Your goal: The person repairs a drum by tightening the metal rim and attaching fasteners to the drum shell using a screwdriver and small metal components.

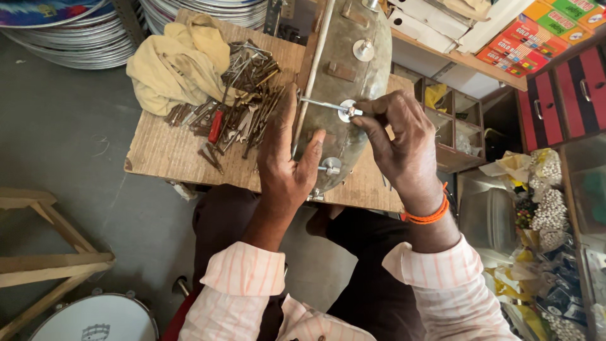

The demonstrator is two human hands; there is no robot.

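Note:
A worn greenish-brown metal drum shell (pixel 353 63) lies on its side on a small wooden board table (pixel 164 151), with round washers and lugs along it. My left hand (pixel 284 158) presses flat against the shell's near left side, fingers pointing up. My right hand (pixel 398 139) pinches a thin metal rod (pixel 322 104) that passes through a round washer (pixel 346 110) on the shell. An orange thread band circles my right wrist.
A heap of rusty hooks, rods and tools (pixel 240 101) lies beside a yellow cloth (pixel 177 63) on the table. Stacked drum rims (pixel 69 38) stand top left, a wooden stool (pixel 44 252) and drumhead (pixel 95 319) lower left, shelves and boxes (pixel 536 38) right.

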